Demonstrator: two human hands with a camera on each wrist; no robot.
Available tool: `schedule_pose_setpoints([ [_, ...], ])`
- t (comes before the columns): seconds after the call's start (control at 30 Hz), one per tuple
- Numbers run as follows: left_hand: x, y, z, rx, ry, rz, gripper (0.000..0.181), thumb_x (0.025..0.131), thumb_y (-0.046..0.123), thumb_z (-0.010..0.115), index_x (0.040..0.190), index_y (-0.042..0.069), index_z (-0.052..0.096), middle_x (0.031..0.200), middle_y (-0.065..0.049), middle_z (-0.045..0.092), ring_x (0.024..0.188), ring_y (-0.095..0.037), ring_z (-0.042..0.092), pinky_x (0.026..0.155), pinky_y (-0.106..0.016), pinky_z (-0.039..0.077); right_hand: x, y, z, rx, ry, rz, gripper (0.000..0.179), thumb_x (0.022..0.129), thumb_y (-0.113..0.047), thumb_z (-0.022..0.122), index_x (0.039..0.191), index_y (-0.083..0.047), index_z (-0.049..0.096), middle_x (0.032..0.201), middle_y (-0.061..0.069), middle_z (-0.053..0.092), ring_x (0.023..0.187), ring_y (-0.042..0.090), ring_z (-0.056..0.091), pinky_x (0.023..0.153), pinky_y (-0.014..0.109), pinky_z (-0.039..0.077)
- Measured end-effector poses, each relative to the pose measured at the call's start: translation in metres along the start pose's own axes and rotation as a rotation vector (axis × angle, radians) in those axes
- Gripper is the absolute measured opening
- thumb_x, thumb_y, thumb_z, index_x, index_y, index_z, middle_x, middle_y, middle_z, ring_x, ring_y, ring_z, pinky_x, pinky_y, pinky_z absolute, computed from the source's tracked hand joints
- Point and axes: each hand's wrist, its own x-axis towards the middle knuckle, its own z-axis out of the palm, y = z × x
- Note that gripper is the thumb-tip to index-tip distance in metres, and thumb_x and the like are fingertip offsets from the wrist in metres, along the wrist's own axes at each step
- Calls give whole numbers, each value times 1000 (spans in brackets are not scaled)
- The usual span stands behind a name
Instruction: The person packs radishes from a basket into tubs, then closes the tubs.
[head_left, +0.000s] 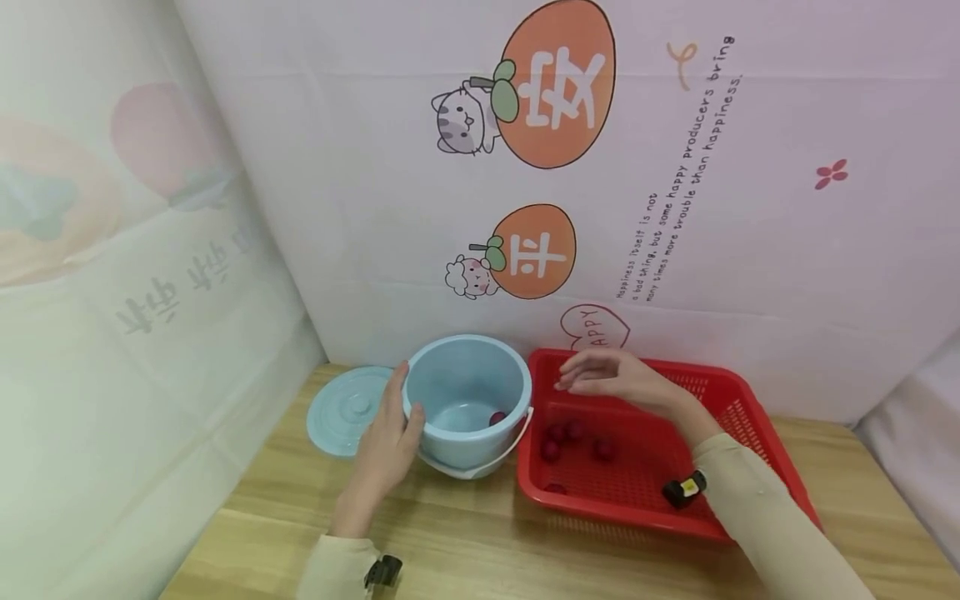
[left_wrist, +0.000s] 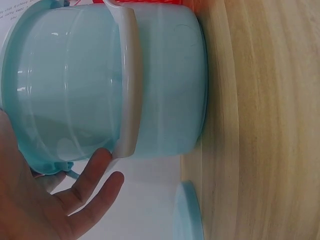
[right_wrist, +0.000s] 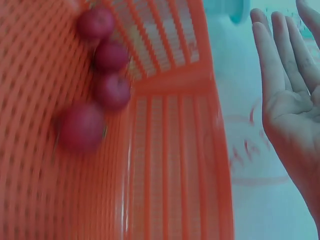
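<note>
A light blue bucket (head_left: 468, 446) stands upright on the table with one round dark-red fruit (head_left: 497, 418) visible inside. My left hand (head_left: 388, 442) holds the bucket at its left side, thumb by the rim and fingers along the outer wall; its lower fingers lie near the white handle (left_wrist: 131, 85). Right of the bucket is a red plastic basket (head_left: 637, 521), where several similar fruits (head_left: 603, 450) lie toward the left end. Over the basket's back left part hovers my right hand (head_left: 622, 379), fingers loosely extended and holding nothing. In the right wrist view, several fruits (right_wrist: 81, 127) look blurred.
The round blue lid (head_left: 341, 412) lies on the wooden table (head_left: 427, 533) left of the bucket. A printed white cloth (head_left: 375, 167) hangs close behind the bucket and basket. Another cloth (head_left: 112, 375) hangs along the left side.
</note>
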Motion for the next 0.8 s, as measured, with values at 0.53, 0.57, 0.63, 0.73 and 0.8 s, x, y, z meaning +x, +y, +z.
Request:
schedule_pose_setpoints([
  [0.53,5,-1,0,-10,3,13,69,113,46,39,171,22,11,172,-12,28,148,-43,43,106,-68,45,-26,14,-37,-198,-77,50,44,98,-16,75,137,1,64,132,23,69,125,49,62,99,54,56],
  [0.57,4,-1,0,-9,4,14,69,113,46,39,171,22,11,172,-12,28,148,-43,42,106,-68,45,-25,16,-35,-248,-112,50,43,98,-17,77,136,-1,65,131,23,69,123,46,64,97,51,58],
  [0.63,4,-1,1,-8,4,19,68,113,43,40,171,22,11,172,-12,28,148,-43,42,106,-68,45,-22,19,-32,-340,-187,51,42,97,-19,79,133,-2,68,129,22,70,118,39,68,94,44,60],
  [0.73,4,-1,1,-9,0,18,68,113,38,42,171,22,12,172,-12,28,148,-43,42,106,-68,45,-21,25,-27,-469,-273,77,39,95,-24,81,127,-5,72,123,14,73,110,27,71,89,34,60],
  [0.8,3,0,0,-8,-4,12,68,113,35,44,171,22,12,172,-12,27,147,-43,42,105,-69,45,-20,29,-25,-516,-322,106,36,94,-24,82,123,-6,73,119,11,74,106,25,72,88,32,58],
])
